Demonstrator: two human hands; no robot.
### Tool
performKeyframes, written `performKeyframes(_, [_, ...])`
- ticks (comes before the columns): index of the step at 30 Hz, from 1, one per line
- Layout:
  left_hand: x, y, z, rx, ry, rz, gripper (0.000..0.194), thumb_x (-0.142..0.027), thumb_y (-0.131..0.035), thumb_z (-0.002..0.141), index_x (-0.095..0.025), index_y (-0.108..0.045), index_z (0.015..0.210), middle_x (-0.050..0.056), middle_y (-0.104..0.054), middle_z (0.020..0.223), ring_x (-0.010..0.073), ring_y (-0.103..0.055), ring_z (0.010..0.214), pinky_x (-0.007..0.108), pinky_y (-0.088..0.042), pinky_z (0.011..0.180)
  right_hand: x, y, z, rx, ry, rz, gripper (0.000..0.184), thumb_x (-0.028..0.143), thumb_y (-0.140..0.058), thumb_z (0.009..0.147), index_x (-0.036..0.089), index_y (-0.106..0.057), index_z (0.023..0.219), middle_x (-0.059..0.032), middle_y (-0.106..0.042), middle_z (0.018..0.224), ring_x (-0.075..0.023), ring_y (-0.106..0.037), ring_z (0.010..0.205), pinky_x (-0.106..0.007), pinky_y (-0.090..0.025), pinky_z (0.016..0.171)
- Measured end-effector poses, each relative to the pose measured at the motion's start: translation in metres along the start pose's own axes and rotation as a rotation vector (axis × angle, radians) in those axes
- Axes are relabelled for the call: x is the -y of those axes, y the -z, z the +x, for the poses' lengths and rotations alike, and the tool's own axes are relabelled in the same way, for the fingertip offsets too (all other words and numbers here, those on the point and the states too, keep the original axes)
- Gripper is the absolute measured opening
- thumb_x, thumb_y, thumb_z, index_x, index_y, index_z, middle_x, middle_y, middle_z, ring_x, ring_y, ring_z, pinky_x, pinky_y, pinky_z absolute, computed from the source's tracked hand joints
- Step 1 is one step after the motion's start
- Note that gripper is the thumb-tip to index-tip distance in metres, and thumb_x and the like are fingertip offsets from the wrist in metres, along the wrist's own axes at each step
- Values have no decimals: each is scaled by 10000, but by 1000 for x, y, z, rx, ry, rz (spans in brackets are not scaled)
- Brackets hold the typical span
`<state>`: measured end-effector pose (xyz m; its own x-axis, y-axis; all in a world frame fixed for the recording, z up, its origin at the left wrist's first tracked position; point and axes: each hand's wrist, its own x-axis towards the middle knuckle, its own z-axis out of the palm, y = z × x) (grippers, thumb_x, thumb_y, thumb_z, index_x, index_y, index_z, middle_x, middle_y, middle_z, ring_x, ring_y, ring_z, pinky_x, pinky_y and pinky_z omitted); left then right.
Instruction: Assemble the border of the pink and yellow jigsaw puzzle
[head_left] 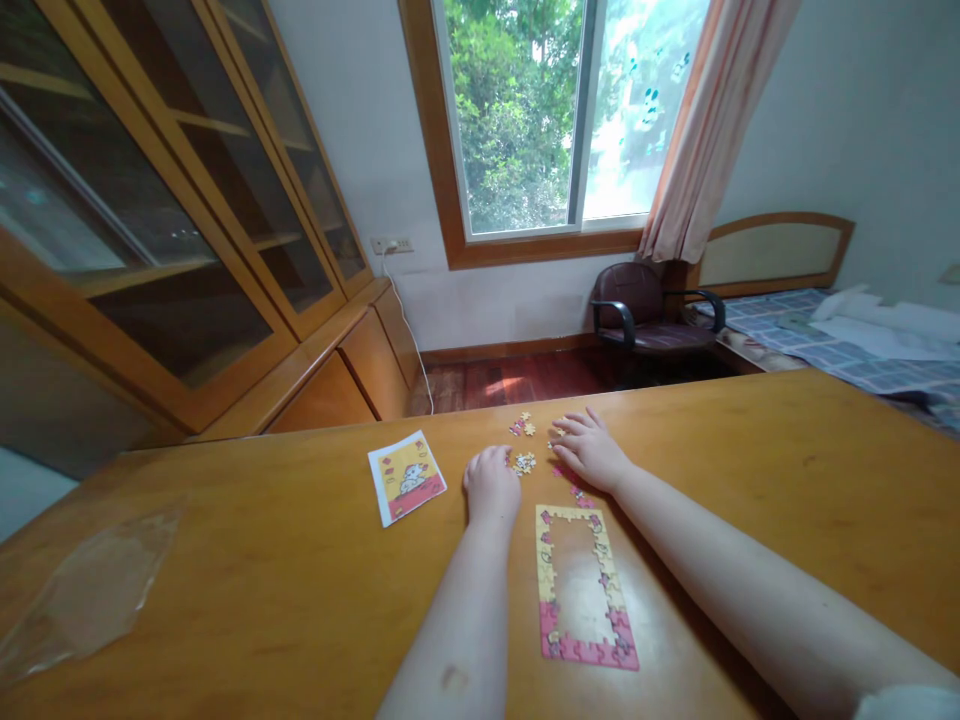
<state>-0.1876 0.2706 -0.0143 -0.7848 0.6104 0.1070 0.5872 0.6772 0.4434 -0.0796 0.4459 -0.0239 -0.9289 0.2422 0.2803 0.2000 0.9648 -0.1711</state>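
A jigsaw border (551,632), yellow at the far end and pink at the near end, lies on the table with its middle unfilled. Beyond it are loose puzzle pieces (525,463), mostly white, yellow and pink, in small groups. My left hand (493,482) rests with curled fingers just left of the white pieces; its fingertips are partly hidden, so anything in them does not show. My right hand (592,452) lies over pieces on the right, fingers spread and touching or covering some. Left of my left hand is a picture card (409,478) showing a white animal on yellow and pink.
A crumpled clear plastic bag (94,580) lies on the wooden table (285,580) at the left. Past the far table edge stand a glass-fronted cabinet (300,345), a dark red armchair (634,305) and a bed (847,330). A white cable (409,320) hangs from the wall socket.
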Motion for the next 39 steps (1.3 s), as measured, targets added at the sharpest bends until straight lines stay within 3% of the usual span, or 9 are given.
performKeyframes(7, [4,-15,-2,126,-134,77,523,-403,-480,879,-282,-433,1386,54,-398,1479,272,-315,1372,512,-176,1145,19,-2,-2,108,160,55,394,488,-405,935,346,-604,1243,-12,-447,1442,-296,-329,1333,-563,-108,1124])
performKeyframes(10, [6,-18,-3,159,-191,93,536,-456,-489,875,-329,-417,1391,32,-393,1484,265,-293,1387,527,-154,1147,18,-8,6,81,93,70,442,476,-353,955,312,-531,1326,-17,-443,1447,-281,-341,1334,-553,-108,1131])
performKeyframes(14, [5,-16,-3,175,-237,83,424,-413,-523,872,-371,-523,1294,9,-447,1448,262,-321,1372,545,-164,1136,12,-13,18,119,45,54,531,538,-352,939,292,-432,1402,-25,-376,1488,-329,-264,1379,-612,-68,1112])
performKeyframes(17, [4,-16,-2,160,-228,54,337,-339,-525,881,-362,-590,1211,0,-501,1404,248,-365,1346,541,-186,1129,12,-13,22,133,67,71,515,542,-354,938,294,-468,1376,-38,-451,1440,-322,-279,1376,-620,-52,1108])
performKeyframes(23, [2,-15,-2,110,-182,-23,253,-273,-534,876,-330,-657,1090,-4,-572,1326,224,-426,1297,500,-215,1127,8,-10,15,-16,-27,74,385,432,-370,961,251,-700,1043,-52,-678,1143,-250,-476,1224,-540,-66,1133])
performKeyframes(26, [1,-14,-2,107,-176,-34,249,-273,-537,874,-322,-663,1083,1,-580,1315,226,-431,1291,493,-220,1127,6,-11,15,-51,-75,28,397,441,-373,956,241,-663,1138,-67,-616,1260,-269,-442,1258,-539,-87,1131])
performKeyframes(29, [0,-12,-2,108,-171,-27,264,-265,-532,874,-316,-659,1100,9,-580,1315,228,-436,1285,490,-228,1125,9,-13,20,54,54,31,483,525,-392,929,293,-516,1334,-40,-437,1451,-297,-316,1361,-569,-76,1127])
performKeyframes(31, [0,-12,-3,109,-171,-24,274,-258,-534,871,-316,-656,1109,9,-579,1316,230,-438,1282,490,-231,1123,10,-14,23,127,104,57,502,546,-377,928,320,-473,1366,-25,-425,1458,-295,-294,1377,-593,-64,1121])
performKeyframes(39, [2,-15,-2,85,-174,-54,236,-242,-546,859,-311,-669,1048,0,-596,1289,231,-452,1268,495,-241,1112,-3,-13,13,-29,-142,19,377,422,-358,965,274,-672,1111,-43,-632,1244,-278,-414,1306,-608,-12,1116])
